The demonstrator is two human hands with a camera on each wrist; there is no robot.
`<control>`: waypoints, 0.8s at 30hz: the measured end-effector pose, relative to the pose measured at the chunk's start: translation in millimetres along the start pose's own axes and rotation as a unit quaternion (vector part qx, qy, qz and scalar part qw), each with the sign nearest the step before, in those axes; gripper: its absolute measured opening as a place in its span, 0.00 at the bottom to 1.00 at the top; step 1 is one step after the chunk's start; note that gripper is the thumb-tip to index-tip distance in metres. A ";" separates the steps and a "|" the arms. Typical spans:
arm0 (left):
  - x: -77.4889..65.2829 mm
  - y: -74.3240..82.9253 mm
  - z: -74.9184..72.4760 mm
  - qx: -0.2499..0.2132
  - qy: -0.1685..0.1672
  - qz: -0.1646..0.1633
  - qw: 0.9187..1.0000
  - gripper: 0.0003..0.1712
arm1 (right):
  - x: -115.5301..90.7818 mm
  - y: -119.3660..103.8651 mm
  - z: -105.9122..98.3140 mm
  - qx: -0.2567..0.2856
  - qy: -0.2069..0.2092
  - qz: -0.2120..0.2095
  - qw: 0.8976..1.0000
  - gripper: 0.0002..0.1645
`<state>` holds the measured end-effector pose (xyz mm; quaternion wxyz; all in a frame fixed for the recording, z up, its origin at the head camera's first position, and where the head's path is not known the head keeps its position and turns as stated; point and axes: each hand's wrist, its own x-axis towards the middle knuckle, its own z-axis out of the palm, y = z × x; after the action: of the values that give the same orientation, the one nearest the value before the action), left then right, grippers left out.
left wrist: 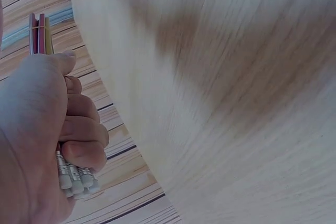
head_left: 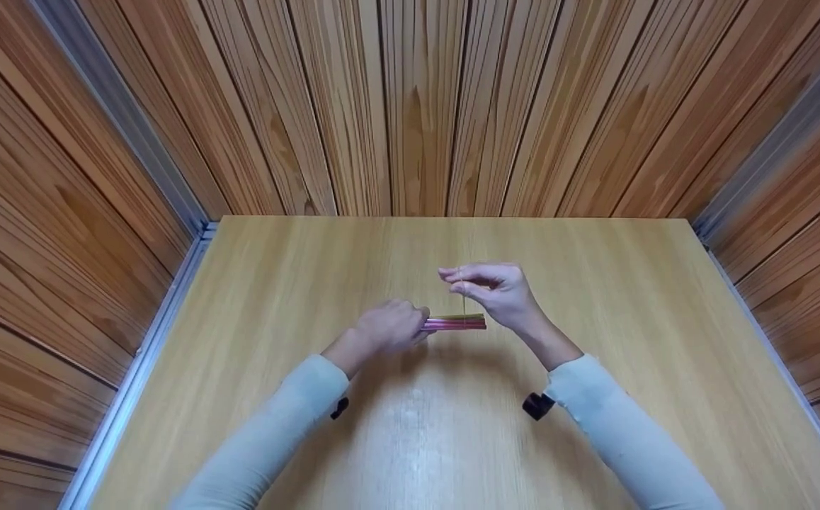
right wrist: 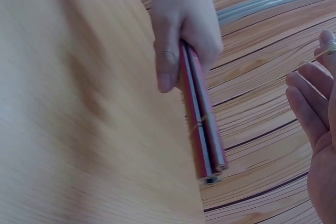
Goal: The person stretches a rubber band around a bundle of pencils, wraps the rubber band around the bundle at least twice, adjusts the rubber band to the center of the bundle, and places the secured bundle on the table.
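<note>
A bundle of pencils [head_left: 457, 323] is gripped in my left hand [head_left: 392, 326], the fingers curled round it above the table. In the left wrist view the white eraser ends [left wrist: 76, 178] stick out below the little finger, and the other ends show beyond the thumb. A thin rubber band [head_left: 464, 300] goes round the free end of the bundle and is stretched away from it. My right hand [head_left: 500, 289] pinches the pulled part between thumb and fingers. In the right wrist view the band crosses the pencils [right wrist: 202, 119] near their unsharpened tips.
The wooden table [head_left: 297, 269] lies under both hands. Wood-panelled walls [head_left: 417, 106] stand behind and at both sides, with metal rails [head_left: 134, 361] along the edges. A small black device [head_left: 537, 406] is at the right wrist.
</note>
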<state>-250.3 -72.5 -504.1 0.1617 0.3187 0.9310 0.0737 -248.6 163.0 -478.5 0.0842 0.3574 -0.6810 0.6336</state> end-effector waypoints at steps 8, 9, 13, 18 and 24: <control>3.3 -17.3 -10.0 -0.061 0.019 -0.078 0.995 0.24 | -10.1 -1.1 6.8 -0.021 -0.039 -0.039 0.998 0.12; 3.3 -19.7 -11.8 -0.063 0.027 -0.086 0.994 0.24 | -10.9 -1.6 7.8 -0.016 -0.046 -0.046 0.998 0.11; 4.2 -27.4 -19.2 -0.076 0.043 -0.113 0.990 0.23 | -15.9 -4.6 11.3 -0.004 -0.073 -0.069 0.995 0.11; 5.6 -34.6 -25.9 -0.083 0.068 -0.126 0.986 0.23 | -21.2 -6.7 14.4 -0.010 -0.091 -0.122 0.988 0.12; 7.8 -36.1 -28.6 -0.111 0.090 -0.131 0.981 0.23 | -24.1 -2.8 15.2 -0.034 -0.083 -0.169 0.982 0.16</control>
<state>-286.6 -97.1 -488.0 0.1202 0.1661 0.9615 0.1830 -224.2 158.4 -492.7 0.1456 0.5153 -0.6364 0.5552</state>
